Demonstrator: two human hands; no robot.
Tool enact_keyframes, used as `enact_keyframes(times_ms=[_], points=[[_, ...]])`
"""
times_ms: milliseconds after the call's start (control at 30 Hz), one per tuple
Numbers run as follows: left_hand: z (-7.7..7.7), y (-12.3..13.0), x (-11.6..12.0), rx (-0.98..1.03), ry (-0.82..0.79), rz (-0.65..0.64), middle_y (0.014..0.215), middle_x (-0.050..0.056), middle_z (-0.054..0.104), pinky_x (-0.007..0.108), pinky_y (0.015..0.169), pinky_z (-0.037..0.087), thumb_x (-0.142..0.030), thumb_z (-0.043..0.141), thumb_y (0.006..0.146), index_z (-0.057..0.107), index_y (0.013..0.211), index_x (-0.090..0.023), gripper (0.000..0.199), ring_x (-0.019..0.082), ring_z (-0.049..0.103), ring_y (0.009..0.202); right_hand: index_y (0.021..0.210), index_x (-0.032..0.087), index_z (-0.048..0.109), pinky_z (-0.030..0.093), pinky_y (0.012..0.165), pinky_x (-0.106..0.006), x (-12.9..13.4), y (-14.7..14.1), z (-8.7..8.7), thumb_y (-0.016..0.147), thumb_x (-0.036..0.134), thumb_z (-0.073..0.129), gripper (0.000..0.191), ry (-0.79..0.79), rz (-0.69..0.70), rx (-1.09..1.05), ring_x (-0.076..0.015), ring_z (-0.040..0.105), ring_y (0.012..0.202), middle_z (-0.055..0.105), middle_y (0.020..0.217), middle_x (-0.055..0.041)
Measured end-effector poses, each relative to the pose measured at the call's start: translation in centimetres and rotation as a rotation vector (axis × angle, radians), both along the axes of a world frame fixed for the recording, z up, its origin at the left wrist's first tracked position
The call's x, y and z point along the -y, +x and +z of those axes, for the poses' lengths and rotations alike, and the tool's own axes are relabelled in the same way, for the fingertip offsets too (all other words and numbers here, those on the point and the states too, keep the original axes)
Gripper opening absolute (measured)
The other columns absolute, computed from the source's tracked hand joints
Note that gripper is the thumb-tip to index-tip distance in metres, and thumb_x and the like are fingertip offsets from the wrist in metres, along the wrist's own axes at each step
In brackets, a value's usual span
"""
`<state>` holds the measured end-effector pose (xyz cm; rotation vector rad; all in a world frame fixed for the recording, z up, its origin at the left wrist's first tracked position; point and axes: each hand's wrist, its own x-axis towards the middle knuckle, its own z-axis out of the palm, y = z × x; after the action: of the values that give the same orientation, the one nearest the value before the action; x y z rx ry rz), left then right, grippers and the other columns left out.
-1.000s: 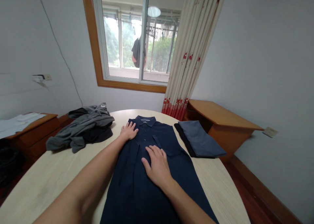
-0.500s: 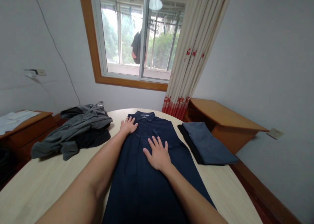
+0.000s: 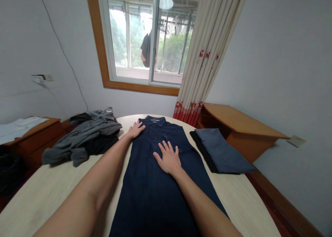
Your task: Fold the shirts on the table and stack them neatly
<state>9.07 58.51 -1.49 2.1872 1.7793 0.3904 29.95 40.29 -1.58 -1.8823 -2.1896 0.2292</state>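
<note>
A navy polo shirt [image 3: 153, 181] lies spread face up on the pale wooden table [image 3: 64, 185], its collar toward the window. My left hand [image 3: 136, 129] rests at the shirt's left shoulder edge, fingers stretched out over the fabric. On the chest, just below the pocket, my right hand [image 3: 168, 159] lies flat with fingers spread. Neither hand grips the cloth. The lower end of the shirt runs out of the bottom of the view, partly behind my right forearm.
A rumpled heap of grey and black clothes [image 3: 88, 136] sits on the table's left side. Folded blue-grey and black garments [image 3: 220, 150] lie at the right edge. Beyond stand a wooden desk [image 3: 241, 117], a curtain [image 3: 207, 57] and a window. A cabinet [image 3: 44, 131] is at far left.
My left hand has slid slightly outward toward the shirt's left edge. My right hand stays on the chest. The whole view has shifted a little.
</note>
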Motion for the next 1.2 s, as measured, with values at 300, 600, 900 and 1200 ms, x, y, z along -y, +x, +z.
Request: enact_keyframes(times_ms=[300,600,900,1200], points=[[-0.2,-2.7,11.1,0.03,-0.018,-0.184,0.163,0.006,0.013,0.048,0.121,0.009,-0.058,0.043,0.09,0.035,0.153,-0.024,0.072,0.026,0.011,0.151,0.14,0.024,0.053,0.006,0.119,-0.057,1.3,1.2,0.6,0.094,0.054,0.047,0.055,0.03,0.056,-0.176,-0.025,0.023,0.149,0.042,0.154,-0.0079],[-0.3,-5.4,23.5,0.022,0.014,-0.376,0.162,0.007,0.022,0.054,0.12,0.007,-0.061,0.05,0.089,0.036,0.152,-0.026,0.074,0.028,0.015,0.151,0.138,0.021,0.055,0.004,0.119,-0.056,10.3,1.0,0.8,0.088,0.05,0.059,0.058,-0.025,0.224,-0.234,-0.026,0.028,0.147,0.041,0.154,-0.0117],[1.1,-6.3,37.0,-0.04,-0.015,-0.486,0.162,0.007,0.019,0.056,0.12,0.003,-0.068,0.052,0.087,0.037,0.152,-0.031,0.076,0.03,0.012,0.151,0.118,0.017,0.07,0.035,0.11,-0.039,21.6,-3.0,2.2,0.085,0.035,0.065,0.037,0.021,0.32,-0.321,-0.0249,0.053,0.125,0.063,0.131,-0.0129],[1.8,-4.9,45.4,-0.012,0.088,-0.357,0.143,0.009,0.053,0.047,0.112,0.035,-0.057,0.064,0.082,0.062,0.13,-0.027,0.056,0.032,0.047,0.131,0.127,0.012,0.062,0.047,0.097,-0.034,22.7,-5.1,2.5,0.076,0.015,0.067,0.051,-0.035,0.158,-0.537,-0.0209,0.063,0.102,0.065,0.113,-0.013]])
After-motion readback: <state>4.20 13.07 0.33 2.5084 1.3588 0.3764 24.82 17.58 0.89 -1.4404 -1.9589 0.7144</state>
